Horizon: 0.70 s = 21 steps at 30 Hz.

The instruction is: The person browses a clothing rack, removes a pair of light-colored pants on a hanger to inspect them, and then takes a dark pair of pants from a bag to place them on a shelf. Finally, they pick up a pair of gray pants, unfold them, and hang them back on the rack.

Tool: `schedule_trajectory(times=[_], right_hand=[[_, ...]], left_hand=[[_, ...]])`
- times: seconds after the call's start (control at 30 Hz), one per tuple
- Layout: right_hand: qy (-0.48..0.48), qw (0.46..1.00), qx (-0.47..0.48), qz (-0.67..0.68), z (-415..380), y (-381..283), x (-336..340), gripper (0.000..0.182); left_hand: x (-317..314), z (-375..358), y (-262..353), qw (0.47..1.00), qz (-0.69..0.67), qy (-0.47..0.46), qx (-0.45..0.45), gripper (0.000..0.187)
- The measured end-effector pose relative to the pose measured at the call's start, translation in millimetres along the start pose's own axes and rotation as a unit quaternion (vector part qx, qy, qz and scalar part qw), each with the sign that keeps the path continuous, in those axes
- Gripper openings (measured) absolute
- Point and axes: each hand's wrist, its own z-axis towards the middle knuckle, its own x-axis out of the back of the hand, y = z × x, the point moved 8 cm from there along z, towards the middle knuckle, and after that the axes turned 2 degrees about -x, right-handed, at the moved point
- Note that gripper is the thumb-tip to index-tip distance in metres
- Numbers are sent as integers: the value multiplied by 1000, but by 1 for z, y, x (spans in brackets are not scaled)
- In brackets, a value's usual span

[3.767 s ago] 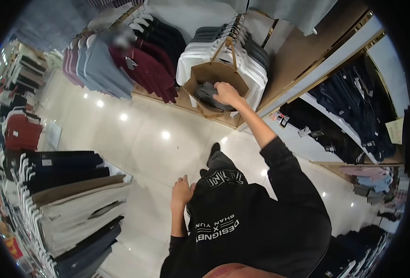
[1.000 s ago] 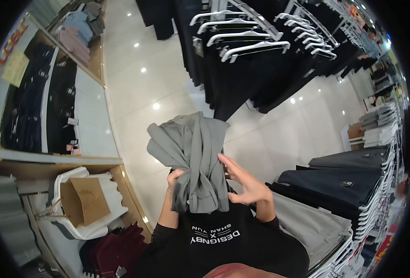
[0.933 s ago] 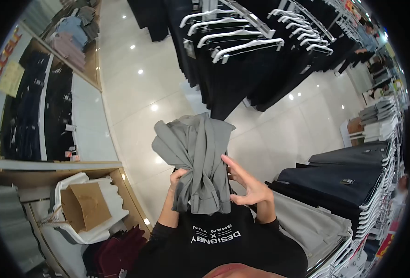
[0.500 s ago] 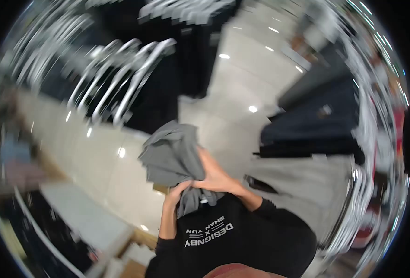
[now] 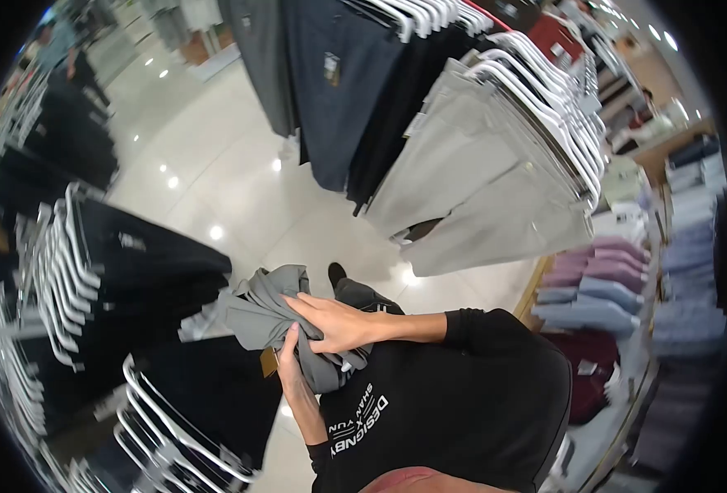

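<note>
Here both hands' fingers (image 5: 306, 305) clasp the bundled grey garment (image 5: 269, 312) against the chest.

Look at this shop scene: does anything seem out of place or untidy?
Yes: the grey garment is bunched and crumpled between the left hand and right hand, while the trousers on the racks hang neatly.
</note>
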Motion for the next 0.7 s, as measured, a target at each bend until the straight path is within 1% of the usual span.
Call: schedule_trajectory(times=[0.03, 0.1, 0.17, 0.2, 0.23, 0.27, 0.4, 0.47, 0.5, 0.53, 0.57, 0.63, 0.67, 0.7], right_hand=[[20, 1000, -14, 4, 2, 3, 12, 90], [50, 998, -32, 13, 8, 9, 33, 90], [109, 994, -20, -11, 14, 23, 51, 90], [136, 990, -11, -24, 18, 26, 59, 91], [151, 988, -11, -14, 24, 29, 72, 94], [161, 987, -13, 0, 32, 31, 84, 94], [178, 983, -16, 40, 61, 29, 137, 96], [187, 981, -7, 41, 69, 28, 161, 96], [229, 973, 20, -10, 75, 30, 172, 96], [225, 974, 11, 14, 80, 36, 181, 97], [222, 974, 2, 39, 84, 41, 190, 97], [233, 969, -11, 77, 95, 44, 203, 97], [242, 967, -18, 73, 99, 48, 204, 97], [254, 965, -25, 65, 104, 52, 204, 97]], left_hand=[[-8, 18, 4, 999, 8, -36, 0, 49], [-30, 44, 12, 997, 42, -67, 22, 47], [-41, 71, 21, 992, 93, -79, 37, 45], [-49, 83, 26, 991, 97, -81, 36, 44], [-50, 102, 29, 988, 120, -99, 16, 44], [-51, 121, 33, 983, 141, -117, -5, 44], [-86, 170, 58, 977, 158, -142, -16, 45], [-105, 187, 67, 979, 142, -146, -1, 42], [-118, 195, 74, 980, 134, -145, 7, 40], [-128, 204, 79, 981, 125, -145, 14, 39], [-133, 213, 79, 982, 126, -133, 41, 38], [-161, 219, 102, 974, 160, -161, 4, 39], [-171, 221, 111, 969, 176, -174, -12, 39], [-174, 231, 113, 969, 163, -187, -12, 41]])
